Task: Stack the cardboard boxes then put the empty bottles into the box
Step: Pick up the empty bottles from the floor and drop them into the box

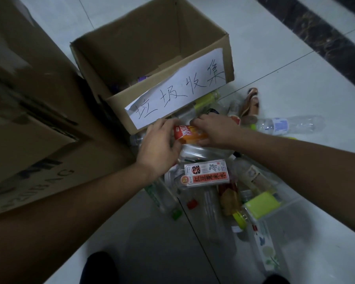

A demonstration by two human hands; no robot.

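Ahead of left hand (158, 148) and right hand (215, 130), which grip an orange-labelled bottle (190, 135): open box (131, 48), mouth unobstructed, labelled near wall just beyond fingers. Left: large carton (29, 119), close alongside. Below: crowded bottle pile (205, 175). Right: clear bottle (291, 125), bare floor tiles (295, 78).

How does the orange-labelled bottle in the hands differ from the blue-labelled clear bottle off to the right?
The orange-labelled bottle is gripped by the left hand and right hand; the blue-labelled bottle lies untouched on the floor. The orange-labelled bottle sits right by the open box; the blue-labelled bottle lies farther off. Both are outside that box.
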